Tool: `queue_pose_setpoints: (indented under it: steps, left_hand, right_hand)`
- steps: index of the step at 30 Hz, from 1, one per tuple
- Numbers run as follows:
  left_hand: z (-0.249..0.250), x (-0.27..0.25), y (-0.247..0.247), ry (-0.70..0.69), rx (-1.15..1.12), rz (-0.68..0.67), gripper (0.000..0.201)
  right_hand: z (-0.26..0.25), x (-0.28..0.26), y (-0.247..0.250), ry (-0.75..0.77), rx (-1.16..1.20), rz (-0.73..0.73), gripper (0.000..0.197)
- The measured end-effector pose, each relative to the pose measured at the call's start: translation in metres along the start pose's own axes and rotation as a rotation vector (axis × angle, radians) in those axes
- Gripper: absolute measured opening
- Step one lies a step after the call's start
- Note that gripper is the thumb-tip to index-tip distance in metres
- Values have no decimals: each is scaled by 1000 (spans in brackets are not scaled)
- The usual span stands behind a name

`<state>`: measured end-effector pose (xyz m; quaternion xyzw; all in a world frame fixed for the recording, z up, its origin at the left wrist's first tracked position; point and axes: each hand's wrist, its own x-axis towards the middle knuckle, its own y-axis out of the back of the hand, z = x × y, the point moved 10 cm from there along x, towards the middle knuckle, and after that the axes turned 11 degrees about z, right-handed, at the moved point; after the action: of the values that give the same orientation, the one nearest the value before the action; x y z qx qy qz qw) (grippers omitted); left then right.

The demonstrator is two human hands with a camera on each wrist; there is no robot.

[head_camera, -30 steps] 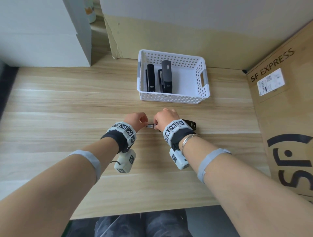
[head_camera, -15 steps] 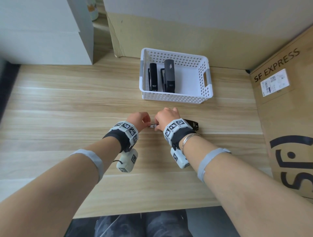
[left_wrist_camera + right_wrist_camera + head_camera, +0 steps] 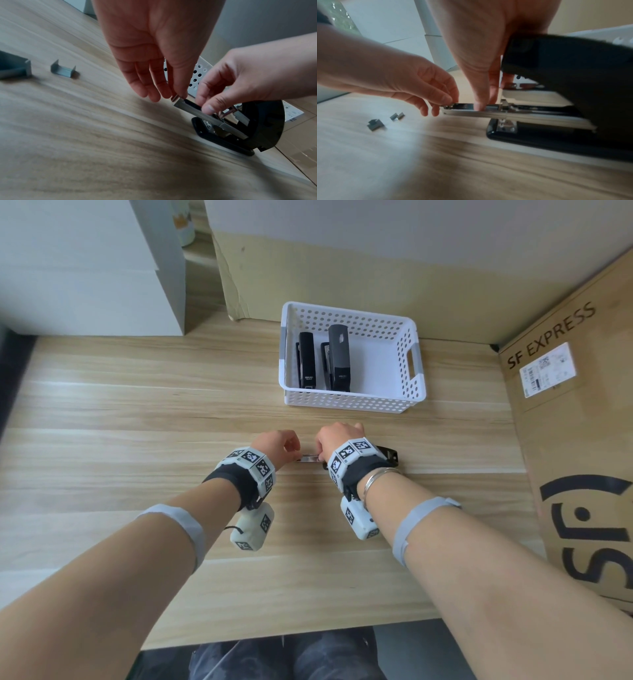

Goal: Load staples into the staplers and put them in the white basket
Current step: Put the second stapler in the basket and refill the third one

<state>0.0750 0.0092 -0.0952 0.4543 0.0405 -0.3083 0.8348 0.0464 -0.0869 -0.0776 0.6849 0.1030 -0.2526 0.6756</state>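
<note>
A black stapler (image 3: 573, 83) lies on the wooden table (image 3: 137, 412), its lid raised and its metal magazine (image 3: 465, 109) sticking out to the left. My left hand (image 3: 297, 455) pinches the magazine's free end (image 3: 178, 100). My right hand (image 3: 320, 457) covers the stapler, whose black rear (image 3: 388, 455) shows. That hand's thumb and a finger (image 3: 481, 105) pinch the magazine farther along. The white basket (image 3: 416, 361) stands beyond the hands and holds two black staplers (image 3: 306, 359) (image 3: 339, 356). Whether staples lie in the magazine is hidden.
Two short pieces of staple strip (image 3: 376, 123) (image 3: 397, 116) lie on the table left of the stapler; one piece (image 3: 63, 69) and a larger one (image 3: 13, 67) show in the left wrist view. A cardboard box (image 3: 582, 440) walls the right side. White boxes (image 3: 85, 268) stand at the back left.
Both hands stay at the stapler. The left hand has drawn slightly left, so a little more metal magazine shows between the hands.
</note>
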Motion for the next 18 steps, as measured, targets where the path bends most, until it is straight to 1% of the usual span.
queue_pose_setpoints:
  steps: [2,4,6,7,10,12,13,16,18]
  left_hand:
    - [-4,0,7,-3,30,2,19]
    - [-14,1,18,5,88,13,18]
    - [-31,-3,31,23,177,6,26]
    - [-41,-6,36,39,220,-10,29]
    - [-69,-17,42,83,308,-75,26]
    - [-78,-24,37,92,358,-141,34]
    - [-81,-26,35,94,364,-149,37]
    - [-83,-26,38,96,320,-66,28]
    - [-83,-26,37,82,318,-46,25]
  right_hand:
    - [4,-2,4,-18,0,23,19]
    - [4,-4,9,-23,19,82,20]
    - [2,-5,14,-22,33,132,21]
    - [1,-6,15,-23,41,140,21]
    - [-2,-7,16,-24,51,143,20]
    - [-6,-7,16,-14,44,144,17]
    - [-8,-8,16,-9,41,144,16]
    - [-13,-10,15,6,42,156,18]
    - [-15,-11,14,11,45,164,21]
